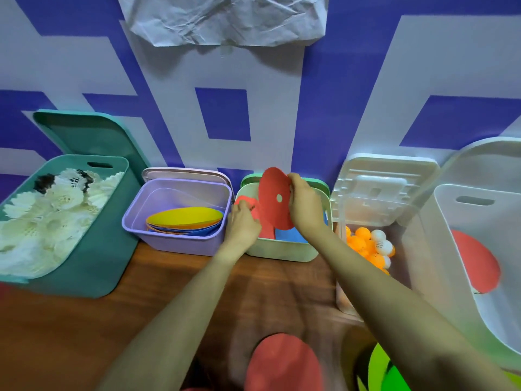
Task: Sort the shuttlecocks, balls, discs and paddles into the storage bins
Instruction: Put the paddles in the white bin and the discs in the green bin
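A brown wooden bench (pixel 169 292) runs along a wall (pixel 225 114) patterned in blue and pale lilac, with crumpled paper (pixel 225 18) stuck high on it. At the far edge, from left to right, stand a teal bin (pixel 93 263) of shuttlecocks (pixel 50 215), a lilac bin (pixel 180 245) of flat discs (pixel 186 217), a pale green bin (pixel 282 252), a clear box (pixel 346 300) of orange and white balls (pixel 366 244), and a white bin (pixel 423 249) holding a red paddle (pixel 476 261). Another red paddle (pixel 282 362) lies at the near edge.

The right hand (pixel 304 204) grips a red disc (pixel 275 198) by its edge, tilted upright over the pale green bin. The left hand (pixel 244 221) has its fingers on a second red disc (pixel 244 205) inside that bin; whether it grips the disc cannot be told.
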The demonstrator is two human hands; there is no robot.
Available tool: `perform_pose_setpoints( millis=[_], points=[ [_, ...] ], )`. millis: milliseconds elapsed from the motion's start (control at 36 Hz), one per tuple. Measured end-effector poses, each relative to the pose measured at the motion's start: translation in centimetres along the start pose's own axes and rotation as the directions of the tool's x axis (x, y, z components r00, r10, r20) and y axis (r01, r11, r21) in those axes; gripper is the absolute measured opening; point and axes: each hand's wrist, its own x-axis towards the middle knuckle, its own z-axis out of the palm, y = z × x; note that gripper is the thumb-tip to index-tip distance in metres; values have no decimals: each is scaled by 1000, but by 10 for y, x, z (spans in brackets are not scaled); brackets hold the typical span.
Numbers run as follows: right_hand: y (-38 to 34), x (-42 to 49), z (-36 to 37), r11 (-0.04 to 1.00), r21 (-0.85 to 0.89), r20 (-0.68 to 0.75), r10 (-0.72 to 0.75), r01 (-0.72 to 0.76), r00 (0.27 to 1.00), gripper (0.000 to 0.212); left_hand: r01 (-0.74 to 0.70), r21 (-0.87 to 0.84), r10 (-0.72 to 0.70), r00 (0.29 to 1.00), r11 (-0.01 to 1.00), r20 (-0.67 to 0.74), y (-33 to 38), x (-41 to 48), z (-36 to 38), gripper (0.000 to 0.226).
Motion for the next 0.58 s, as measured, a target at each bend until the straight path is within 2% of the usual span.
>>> perform_pose_setpoints(
  millis=[83, 139, 194, 250, 333, 389, 444, 500, 583],
  points=[
    [-3, -2, 16, 966, -256, 103, -8, 34, 995, 36, -66, 38, 66, 998, 997, 7, -12, 2, -9, 42],
    [-5, -2, 26, 950, -310, 155, 18, 31, 988, 29, -92, 29, 92, 996, 995, 4, -17, 3, -12, 37],
    [-12, 0, 36, 959, -282, 223, 101, -35, 970, 26, -113, 29, 114, 993, 993, -22, -21, 3, -15, 35],
    [-24, 3, 43, 977, -179, 354, 170, -112, 920, 36, -137, 58, 140, 989, 989, -48, -26, 2, -17, 35],
    [-44, 4, 45, 986, -129, 533, 161, -108, 831, 44, -138, 120, 145, 988, 983, -50, -35, 1, -17, 35],
    [-52, -1, 41, 983, -165, 605, 169, -85, 778, 44, -149, 159, 157, 987, 976, -36, -39, -1, -16, 33],
    [-51, -6, 38, 971, -236, 633, 175, -28, 754, 44, -156, 179, 164, 986, 971, -28, -40, -6, -15, 31],
    [-43, -12, 36, 969, -242, 622, 191, -45, 760, 41, -149, 183, 155, 988, 972, -22, -39, -15, -15, 34],
    [-27, -32, 31, 986, -151, 531, 142, -71, 835, 33, -142, 200, 152, 988, 969, -35, -39, -33, -13, 33]
  ],
)
